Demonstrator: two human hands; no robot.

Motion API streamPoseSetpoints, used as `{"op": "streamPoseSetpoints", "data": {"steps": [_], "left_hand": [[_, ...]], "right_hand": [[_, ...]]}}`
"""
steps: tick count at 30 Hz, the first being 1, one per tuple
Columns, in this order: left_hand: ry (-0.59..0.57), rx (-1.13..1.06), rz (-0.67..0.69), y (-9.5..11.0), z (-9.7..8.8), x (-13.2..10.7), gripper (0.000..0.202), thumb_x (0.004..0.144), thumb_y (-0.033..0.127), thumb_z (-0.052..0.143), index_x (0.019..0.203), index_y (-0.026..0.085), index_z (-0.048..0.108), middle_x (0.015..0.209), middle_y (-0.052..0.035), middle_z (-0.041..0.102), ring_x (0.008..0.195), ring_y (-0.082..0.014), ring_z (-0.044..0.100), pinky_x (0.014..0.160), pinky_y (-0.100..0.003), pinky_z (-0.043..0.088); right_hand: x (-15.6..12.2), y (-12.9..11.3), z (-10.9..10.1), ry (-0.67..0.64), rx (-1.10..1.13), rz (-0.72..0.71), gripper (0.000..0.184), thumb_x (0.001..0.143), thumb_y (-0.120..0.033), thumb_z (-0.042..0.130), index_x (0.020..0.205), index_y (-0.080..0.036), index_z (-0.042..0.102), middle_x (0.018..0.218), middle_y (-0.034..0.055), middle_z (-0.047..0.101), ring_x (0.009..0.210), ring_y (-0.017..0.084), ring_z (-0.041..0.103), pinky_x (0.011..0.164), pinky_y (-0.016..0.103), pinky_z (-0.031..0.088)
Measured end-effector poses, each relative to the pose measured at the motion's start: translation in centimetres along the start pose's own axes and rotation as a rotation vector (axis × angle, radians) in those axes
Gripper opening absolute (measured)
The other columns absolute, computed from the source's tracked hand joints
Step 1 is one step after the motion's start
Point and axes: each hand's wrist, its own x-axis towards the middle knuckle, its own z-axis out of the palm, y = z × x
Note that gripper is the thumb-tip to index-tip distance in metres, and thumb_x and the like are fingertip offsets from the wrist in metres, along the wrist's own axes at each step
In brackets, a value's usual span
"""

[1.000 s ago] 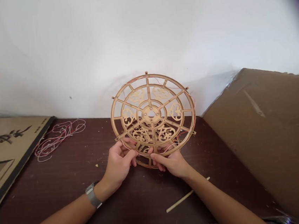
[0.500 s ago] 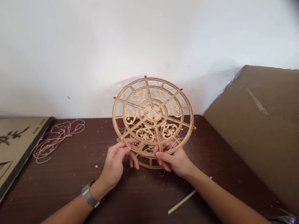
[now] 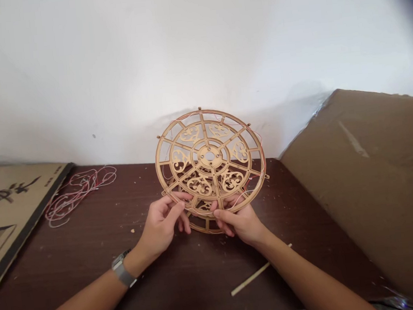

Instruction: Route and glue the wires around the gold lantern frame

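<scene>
Both hands hold a round laser-cut wooden frame [image 3: 201, 158] up above the dark table, its top tilted away from me. It has spokes, scrollwork panels and a central hub, and a second ring [image 3: 204, 227] shows below it. Thin red and white wires [image 3: 260, 142] run along its rim. My left hand [image 3: 161, 222] grips the near edge, fingers curled over the rim. My right hand [image 3: 238, 225] holds the edge beside it, thumb on top and fingers behind. A watch [image 3: 121, 273] sits on my left wrist.
A tangle of red and white wire [image 3: 80, 191] lies on the table [image 3: 210, 271] to the left. Beyond it is a printed board [image 3: 7, 213] with black calligraphy. A thin wooden stick [image 3: 251, 278] lies near my right forearm. Brown cardboard [image 3: 362, 174] leans at the right against a white wall [image 3: 196, 44].
The frame has tilted back a little and sits flatter and lower in view. My left wrist has shifted slightly left. Both hands keep their hold on the near edge.
</scene>
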Motion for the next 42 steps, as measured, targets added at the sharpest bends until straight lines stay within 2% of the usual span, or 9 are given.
{"op": "streamPoseSetpoints", "data": {"steps": [4,6,8,10,14,17,24,31,42], "left_hand": [[0.0,0.105,0.029,0.1,0.0,0.1,0.044,0.107,0.053,0.06,0.118,0.012,0.072,0.071,-0.0072,0.076,0.048,-0.0171,0.068,0.049,-0.025,0.05],[0.026,0.193,0.066,0.4,-0.3,0.0,0.043,0.107,0.053,0.062,0.098,0.013,0.077,0.075,-0.0091,0.078,0.047,-0.0153,0.067,0.048,-0.025,0.049],[0.067,0.285,0.117,1.0,-0.8,-0.1,0.043,0.104,0.047,0.07,0.076,0.014,0.076,0.065,-0.0066,0.074,0.044,-0.0122,0.062,0.047,-0.023,0.045],[0.133,0.453,0.267,1.8,-1.5,-0.3,0.039,0.099,0.035,0.078,0.065,0.015,0.074,0.055,-0.0028,0.067,0.045,-0.01,0.058,0.049,-0.023,0.042],[0.155,0.841,0.788,3.2,-2.8,0.0,0.005,0.093,0.015,0.08,0.089,0.018,0.079,0.082,-0.0033,0.08,0.068,-0.0138,0.07,0.068,-0.026,0.054],[0.039,0.95,0.966,3.3,-3.4,0.6,0.02,0.089,0.011,0.084,0.106,0.021,0.079,0.093,-0.0041,0.081,0.079,-0.0167,0.073,0.076,-0.031,0.055],[-0.012,0.976,0.956,2.0,-3.0,1.1,0.016,0.093,0.012,0.083,0.105,0.021,0.078,0.092,-0.0037,0.079,0.08,-0.0173,0.072,0.076,-0.034,0.05],[0.035,0.754,0.608,2.4,-2.5,0.6,0.009,0.096,0.022,0.083,0.089,0.02,0.079,0.081,-0.0019,0.075,0.071,-0.0143,0.068,0.069,-0.028,0.053],[-0.017,0.968,0.853,2.7,-3.0,0.9,0.008,0.1,0.023,0.079,0.093,0.021,0.081,0.086,-0.0027,0.08,0.076,-0.0158,0.073,0.074,-0.029,0.054]], "right_hand": [[0.1,0.1,-0.2,0.016,0.01,-0.009,0.059,0.08,-0.062,0.088,0.097,-0.014,0.058,0.057,-0.0029,0.057,0.035,0.006,0.041,0.034,0.015,0.031],[0.1,0.1,-0.2,0.028,0.016,-0.018,0.059,0.079,-0.062,0.088,0.096,-0.014,0.057,0.057,-0.0033,0.057,0.035,0.006,0.041,0.034,0.015,0.031],[0.2,0.0,-0.2,0.042,0.021,-0.029,0.059,0.08,-0.062,0.087,0.097,-0.014,0.057,0.058,-0.0036,0.057,0.035,0.005,0.041,0.034,0.015,0.031],[0.2,-0.2,-0.1,0.051,0.021,-0.037,0.059,0.08,-0.062,0.087,0.098,-0.014,0.058,0.059,-0.0035,0.057,0.036,0.005,0.042,0.034,0.015,0.031],[0.1,-0.3,-0.1,0.043,0.005,-0.032,0.059,0.081,-0.062,0.087,0.101,-0.013,0.061,0.061,-0.0021,0.059,0.037,0.006,0.045,0.034,0.015,0.032],[0.2,-0.2,-0.1,0.038,-0.006,-0.029,0.06,0.082,-0.063,0.086,0.103,-0.012,0.063,0.062,-0.0014,0.06,0.038,0.006,0.046,0.035,0.015,0.033],[0.0,-0.1,-0.3,0.004,-0.022,-0.025,0.059,0.085,-0.062,0.086,0.105,-0.012,0.063,0.064,-0.0007,0.061,0.04,0.007,0.047,0.036,0.015,0.035],[0.0,-0.5,-0.1,-0.047,-0.061,-0.01,0.059,0.085,-0.062,0.086,0.104,-0.011,0.062,0.064,-0.0011,0.061,0.041,0.006,0.049,0.037,0.014,0.037],[-0.1,-0.9,-0.1,-0.047,-0.078,0.001,0.06,0.085,-0.063,0.086,0.105,-0.011,0.062,0.066,-0.0015,0.062,0.042,0.006,0.052,0.037,0.013,0.039]]}}
